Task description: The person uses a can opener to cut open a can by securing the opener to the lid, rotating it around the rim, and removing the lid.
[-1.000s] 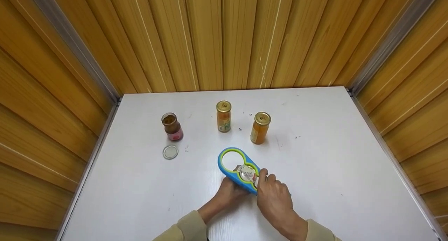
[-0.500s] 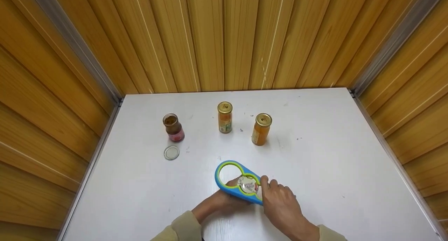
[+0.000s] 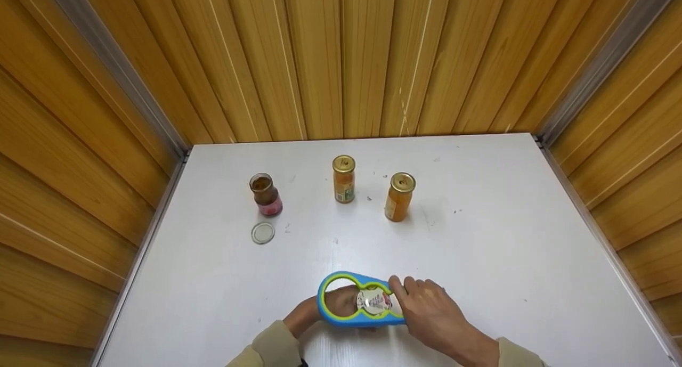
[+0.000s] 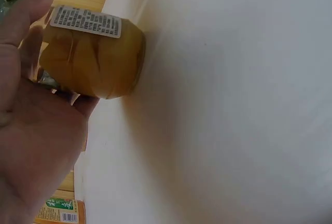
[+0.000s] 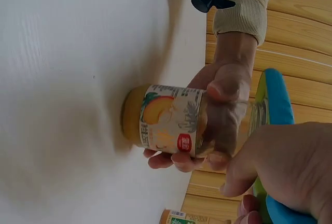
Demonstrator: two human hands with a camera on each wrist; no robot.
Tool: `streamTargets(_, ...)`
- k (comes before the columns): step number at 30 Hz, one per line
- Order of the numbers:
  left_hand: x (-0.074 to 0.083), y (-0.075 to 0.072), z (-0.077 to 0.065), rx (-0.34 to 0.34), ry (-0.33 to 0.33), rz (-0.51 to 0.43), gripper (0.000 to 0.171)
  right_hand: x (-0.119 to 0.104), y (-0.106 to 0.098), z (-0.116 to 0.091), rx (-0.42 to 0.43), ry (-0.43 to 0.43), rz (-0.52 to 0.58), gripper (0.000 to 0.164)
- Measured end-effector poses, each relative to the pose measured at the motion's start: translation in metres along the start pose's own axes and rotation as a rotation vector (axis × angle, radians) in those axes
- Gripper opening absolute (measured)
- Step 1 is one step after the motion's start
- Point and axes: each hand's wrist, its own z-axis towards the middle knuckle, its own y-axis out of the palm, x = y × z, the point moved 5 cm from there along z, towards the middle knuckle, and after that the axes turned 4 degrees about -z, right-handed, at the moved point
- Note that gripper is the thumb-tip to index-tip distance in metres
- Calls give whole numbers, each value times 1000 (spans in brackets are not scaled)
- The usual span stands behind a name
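My left hand grips a glass jar of yellow-orange fruit round its side. The jar has a white label with a peach picture and stands upright, its base close to the white table. Over its pale printed lid sits a blue and green jar opener, the lid showing through the middle opening. My right hand holds the opener's right end, the thumb along its top. In the head view the opener hides most of the jar and part of my left hand.
Two gold-lidded jars of orange contents, one jar at the middle back and another jar right of it, stand on the table. At the left are a lidless dark jar and a loose lid. Wood-patterned walls enclose the table.
The opener has turned from slanting to nearly level across the head view, its ring end swinging towards me. Both hands and the jar have come slightly nearer; the other jars stay put.
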Motion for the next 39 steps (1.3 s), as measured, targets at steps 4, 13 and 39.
streamTargets(4,-14,-16,-34,184,-47,-218,44,0,-1,2,-12,-86,14,45)
streamTargets(13,25,-12,-70,-3,780,-57,63,-1,1,9,-2,-289,43,43)
streamTargets(39,9,8,-3,-697,148,45,66,24,6,6,70,-286,255,48)
